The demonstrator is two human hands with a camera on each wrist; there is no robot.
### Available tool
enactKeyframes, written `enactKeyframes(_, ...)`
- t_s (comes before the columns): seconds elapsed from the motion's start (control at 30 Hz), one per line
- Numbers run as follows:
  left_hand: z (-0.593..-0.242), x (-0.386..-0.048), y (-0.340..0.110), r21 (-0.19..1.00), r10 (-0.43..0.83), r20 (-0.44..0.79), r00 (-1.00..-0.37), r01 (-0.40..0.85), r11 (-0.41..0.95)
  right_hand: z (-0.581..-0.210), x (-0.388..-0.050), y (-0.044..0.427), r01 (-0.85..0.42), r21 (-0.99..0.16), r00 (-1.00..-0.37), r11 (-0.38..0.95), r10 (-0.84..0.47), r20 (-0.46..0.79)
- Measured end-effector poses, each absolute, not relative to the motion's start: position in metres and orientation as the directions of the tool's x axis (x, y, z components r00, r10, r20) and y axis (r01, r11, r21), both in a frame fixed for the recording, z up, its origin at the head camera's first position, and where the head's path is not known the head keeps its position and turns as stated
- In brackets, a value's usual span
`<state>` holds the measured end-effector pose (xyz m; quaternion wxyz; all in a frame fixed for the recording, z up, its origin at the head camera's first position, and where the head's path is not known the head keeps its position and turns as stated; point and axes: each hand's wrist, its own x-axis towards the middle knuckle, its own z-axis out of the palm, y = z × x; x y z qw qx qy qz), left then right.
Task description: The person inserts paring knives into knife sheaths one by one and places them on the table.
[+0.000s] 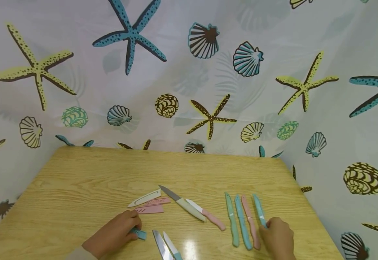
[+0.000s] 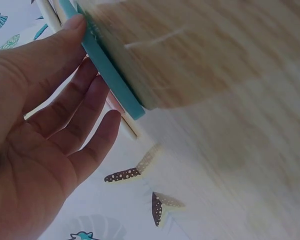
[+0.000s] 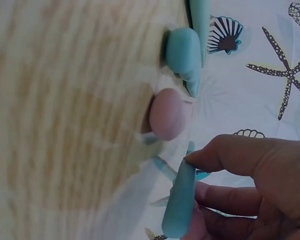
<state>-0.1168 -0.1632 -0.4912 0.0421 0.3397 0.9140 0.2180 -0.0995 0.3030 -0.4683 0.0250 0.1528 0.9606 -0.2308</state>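
Observation:
My left hand (image 1: 119,231) pinches a blue knife sheath (image 1: 139,234) between thumb and fingers, low over the table; the left wrist view shows the sheath's teal edge (image 2: 115,75). Just beyond lie a cream sheath (image 1: 145,198) and two pink sheaths (image 1: 150,209). On the right, my right hand (image 1: 277,234) grips the handle of a sheathed blue knife (image 1: 258,209). That handle (image 3: 179,205) sits between thumb and fingers in the right wrist view. To its left lie a sheathed pink knife (image 1: 249,218), blue knife (image 1: 242,220) and green knife (image 1: 232,218), side by side.
Mid-table, a cream-handled knife (image 1: 192,209) with a grey blade touches a pink-handled knife (image 1: 213,218) with a white blade. At the front edge lie a bare grey blade (image 1: 162,245) and a white-bladed, blue-handled knife (image 1: 172,245). Shell-patterned cloth (image 1: 176,79) surrounds the wooden table (image 1: 88,173).

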Motion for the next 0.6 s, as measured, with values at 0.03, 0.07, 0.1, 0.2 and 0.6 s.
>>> enactKeyframes(0.03, -0.4913, -0.1167, -0.1632, 0.428, 0.638, 0.067, -0.767, 0.599, 0.676, -0.4687, -0.0997, 0.3022, 0.303, -0.444, -0.953, 0.844, 0.278, -0.121)
enactKeyframes(0.07, -0.4915, -0.1164, -0.1633, 0.430, 0.638, 0.069, -0.767, 0.600, 0.674, -0.4688, -0.1003, 0.3013, 0.300, -0.447, -0.954, 0.843, 0.275, -0.122)
enactKeyframes(0.1, -0.4918, -0.1162, -0.1634, 0.432, 0.638, 0.069, -0.767, 0.599, 0.674, -0.4690, -0.1013, 0.3002, 0.302, -0.450, -0.953, 0.841, 0.275, -0.125)
enactKeyframes(0.2, -0.4922, -0.1159, -0.1632, 0.428, 0.638, 0.069, -0.767, 0.600, 0.676, -0.4704, -0.1042, 0.2983, 0.287, -0.422, -0.958, 0.860, 0.266, -0.108)
enactKeyframes(0.6, -0.4915, -0.1174, -0.1647, 0.416, 0.622, 0.052, -0.781, 0.583, 0.698, -0.4775, -0.1084, 0.2981, 0.245, -0.372, -0.969, 0.895, 0.237, -0.068)
